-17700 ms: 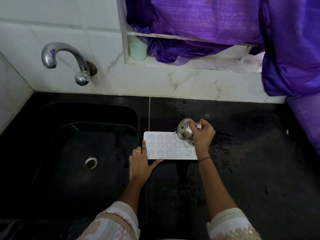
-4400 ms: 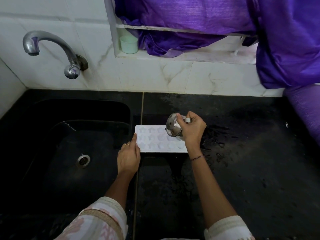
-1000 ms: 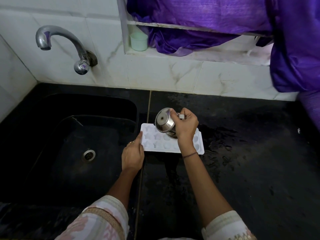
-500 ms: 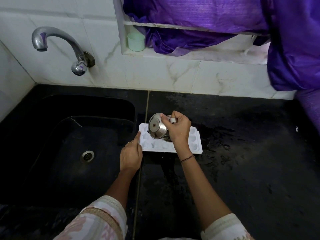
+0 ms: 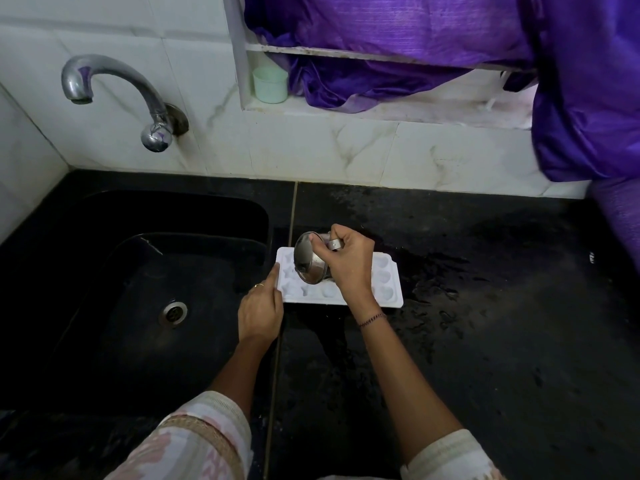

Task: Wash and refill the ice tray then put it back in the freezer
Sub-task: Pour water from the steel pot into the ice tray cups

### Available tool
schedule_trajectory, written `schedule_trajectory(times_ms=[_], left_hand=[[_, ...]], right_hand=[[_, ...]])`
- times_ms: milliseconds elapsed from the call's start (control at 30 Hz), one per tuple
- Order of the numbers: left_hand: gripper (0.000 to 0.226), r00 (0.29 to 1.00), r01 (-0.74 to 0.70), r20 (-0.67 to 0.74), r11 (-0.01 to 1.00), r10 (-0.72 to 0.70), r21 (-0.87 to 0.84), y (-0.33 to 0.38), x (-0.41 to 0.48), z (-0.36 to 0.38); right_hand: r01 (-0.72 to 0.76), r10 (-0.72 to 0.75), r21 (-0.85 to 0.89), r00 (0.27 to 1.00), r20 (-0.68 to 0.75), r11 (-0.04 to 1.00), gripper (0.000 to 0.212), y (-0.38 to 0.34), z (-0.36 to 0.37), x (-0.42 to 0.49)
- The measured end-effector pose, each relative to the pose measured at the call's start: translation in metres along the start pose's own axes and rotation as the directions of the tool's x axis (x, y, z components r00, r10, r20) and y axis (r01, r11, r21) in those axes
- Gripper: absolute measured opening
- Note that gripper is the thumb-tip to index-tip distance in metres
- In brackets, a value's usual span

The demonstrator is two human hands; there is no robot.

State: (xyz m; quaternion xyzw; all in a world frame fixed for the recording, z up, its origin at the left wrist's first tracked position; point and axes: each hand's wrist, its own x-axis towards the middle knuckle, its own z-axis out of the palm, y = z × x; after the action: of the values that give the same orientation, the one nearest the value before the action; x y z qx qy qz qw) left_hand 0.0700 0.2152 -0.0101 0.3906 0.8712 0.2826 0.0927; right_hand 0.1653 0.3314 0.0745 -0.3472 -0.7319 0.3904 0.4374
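Head view: ice tray (image 5: 385, 281) is lying on the wet counter (image 5: 485, 341) just beside the sink (image 5: 138, 341), long axis running left to right.
Right hand (image 5: 351, 265): gripping a steel cup (image 5: 308, 261), tipping it over the tray's left half.
Left hand (image 5: 259, 310): fingers straight, bracing the tray's left end.

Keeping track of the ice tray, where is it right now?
Head view, centre: the ice tray lies on the black counter just right of the sink, under the steel cup the right hand tilts, the left hand touching its left edge.
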Motion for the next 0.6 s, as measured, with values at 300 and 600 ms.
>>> schedule_trajectory(times_ms=[300, 600], left_hand=[[0.053, 1.000, -0.004, -0.003, 1.000, 0.004, 0.005, 0.0010, -0.0007, -0.0011], [0.052, 1.000, 0.000, -0.005, 1.000, 0.000, -0.011, -0.0011, 0.0001, 0.0009]], right_hand=[[0.066, -0.065, -0.095, 0.998, 0.014, 0.993, 0.045, 0.0011, 0.0011, -0.0013], [-0.044, 0.044, 0.005, 0.997, -0.058, 0.999, 0.056, -0.0024, -0.0027, -0.0005]])
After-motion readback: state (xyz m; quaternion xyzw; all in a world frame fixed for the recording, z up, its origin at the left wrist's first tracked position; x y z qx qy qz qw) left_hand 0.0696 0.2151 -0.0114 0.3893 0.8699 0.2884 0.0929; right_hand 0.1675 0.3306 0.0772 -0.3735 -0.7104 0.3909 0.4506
